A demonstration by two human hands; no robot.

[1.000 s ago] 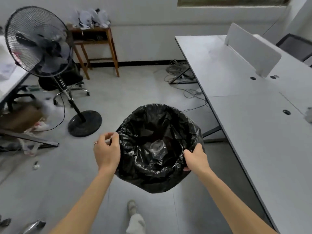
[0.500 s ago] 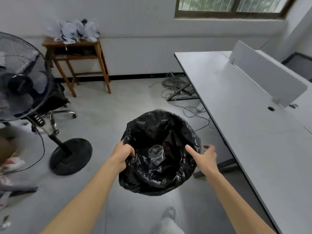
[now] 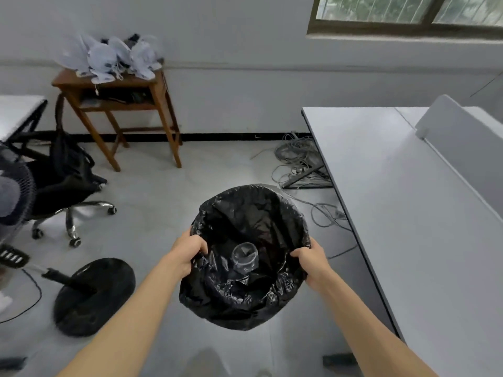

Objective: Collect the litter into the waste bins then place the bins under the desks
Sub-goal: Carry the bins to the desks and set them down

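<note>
A waste bin (image 3: 261,210) lined with a black plastic bag hangs above the floor in the middle of the view, carried between both hands. My left hand (image 3: 187,253) grips its left rim, fingers curled over the edge into the bag. My right hand (image 3: 313,261) grips the right rim the same way. A clear plastic cup (image 3: 245,255) lies inside at the bottom. The long white desk (image 3: 408,213) runs along the right side, its near edge close to the bin.
A tangle of cables (image 3: 299,161) lies on the floor by the desk's leg. A standing fan's black base (image 3: 94,295) and an office chair (image 3: 62,191) are at the left. A wooden side table (image 3: 117,96) with white bags stands at the wall.
The view has moved forward and turned toward the wall; the fan has slid to the left edge. My right hand has closed its fingers round the rim again, and the bin stays lifted.
</note>
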